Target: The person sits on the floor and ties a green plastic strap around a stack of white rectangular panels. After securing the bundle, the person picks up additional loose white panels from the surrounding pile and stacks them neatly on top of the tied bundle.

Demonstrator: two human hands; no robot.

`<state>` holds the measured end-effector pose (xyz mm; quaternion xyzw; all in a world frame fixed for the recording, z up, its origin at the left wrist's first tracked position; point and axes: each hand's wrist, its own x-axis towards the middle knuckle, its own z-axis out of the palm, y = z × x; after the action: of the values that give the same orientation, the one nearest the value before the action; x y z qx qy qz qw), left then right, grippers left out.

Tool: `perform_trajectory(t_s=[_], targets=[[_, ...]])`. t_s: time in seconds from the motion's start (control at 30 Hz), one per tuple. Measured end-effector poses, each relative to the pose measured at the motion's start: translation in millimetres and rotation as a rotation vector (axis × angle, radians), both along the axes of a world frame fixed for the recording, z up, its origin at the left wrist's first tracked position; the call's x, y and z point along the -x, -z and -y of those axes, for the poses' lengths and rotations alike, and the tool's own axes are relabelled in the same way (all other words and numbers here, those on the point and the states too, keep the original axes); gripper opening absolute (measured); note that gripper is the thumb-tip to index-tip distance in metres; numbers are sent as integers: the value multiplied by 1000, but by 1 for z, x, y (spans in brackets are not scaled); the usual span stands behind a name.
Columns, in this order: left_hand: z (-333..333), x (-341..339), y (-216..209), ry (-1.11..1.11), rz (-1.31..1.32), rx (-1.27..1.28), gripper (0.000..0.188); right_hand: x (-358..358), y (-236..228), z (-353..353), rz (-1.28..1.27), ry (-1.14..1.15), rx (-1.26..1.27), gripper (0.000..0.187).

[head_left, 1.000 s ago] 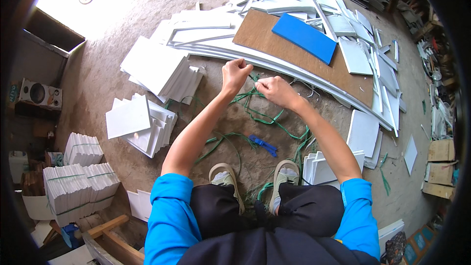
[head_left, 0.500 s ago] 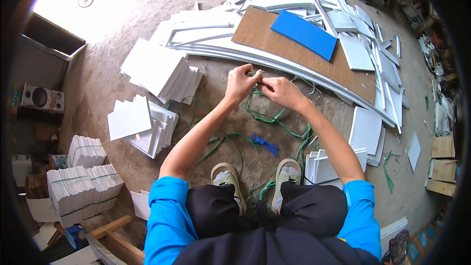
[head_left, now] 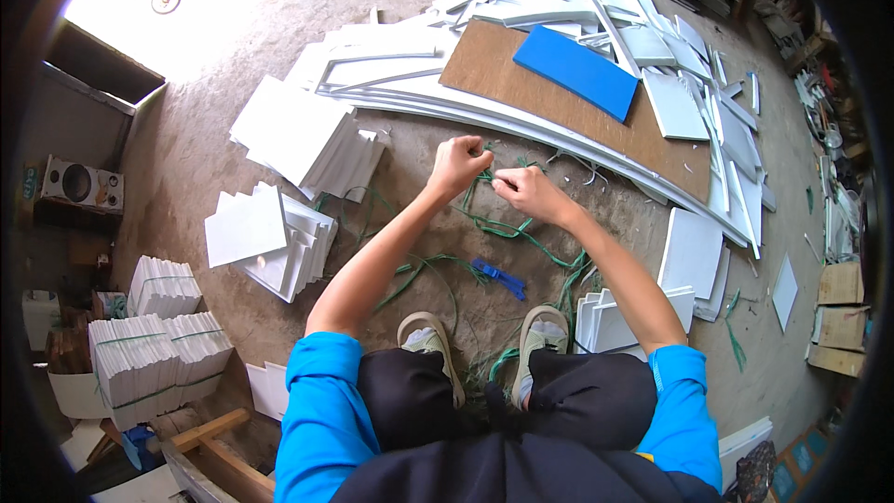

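My left hand (head_left: 458, 164) is closed in a fist around a length of green strap (head_left: 507, 228). My right hand (head_left: 523, 192) pinches the same strap just to its right, the two hands nearly touching. The strap runs down in loops over the dirt floor toward my feet. A blue tool (head_left: 500, 278) lies on the ground below my hands, between my forearms. Behind my hands lies a pile of long white foam strips (head_left: 419, 98) with a brown board (head_left: 521, 98) and a blue panel (head_left: 575, 71) on top.
Stacks of white square panels (head_left: 307, 135) lie to the left, with a smaller stack (head_left: 270, 237) nearer me. Strapped white bundles (head_left: 158, 335) stand at far left. More white panels (head_left: 694, 256) lie at right, and another stack (head_left: 615, 321) sits beside my right shoe. Cardboard boxes (head_left: 838, 307) sit at far right.
Both hands have drawn slightly nearer to me and closer together, pulling the green strap up between them. The left hand has closed into a tighter fist.
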<state>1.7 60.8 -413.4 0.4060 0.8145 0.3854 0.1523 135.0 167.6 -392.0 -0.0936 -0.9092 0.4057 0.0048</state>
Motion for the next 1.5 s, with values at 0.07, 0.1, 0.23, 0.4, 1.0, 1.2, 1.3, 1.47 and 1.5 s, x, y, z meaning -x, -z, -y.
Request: perform_trajectory(t_s=[0.07, 0.1, 0.23, 0.4, 1.0, 1.2, 1.3, 1.47, 1.5], targets=[[14, 8, 21, -19, 50, -75, 28, -15, 12, -9, 77, -13, 4, 29], [24, 15, 34, -32, 74, -109, 32, -22, 21, -21, 115, 70, -38, 29], [39, 44, 74, -169, 37, 14, 34, -68, 90, -107, 265, 565, -323, 33], [69, 50, 119, -1, -74, 341, 26, -59, 100, -88, -129, 655, -577, 41], [45, 20, 163, 9, -420, 426, 27, -18, 164, -13, 271, 253, -195, 28], [50, 23, 169, -13, -386, 408, 25, -20, 151, -60, 227, 628, -133, 25], [42, 25, 175, -17, -416, 350, 22, -57, 155, -121, 85, 862, -341, 24], [34, 29, 156, 1, -260, 48, 17, -65, 121, -126, -228, 900, -630, 54], [28, 28, 147, 52, -228, -47, 16, -57, 121, -121, -322, 693, -537, 60]])
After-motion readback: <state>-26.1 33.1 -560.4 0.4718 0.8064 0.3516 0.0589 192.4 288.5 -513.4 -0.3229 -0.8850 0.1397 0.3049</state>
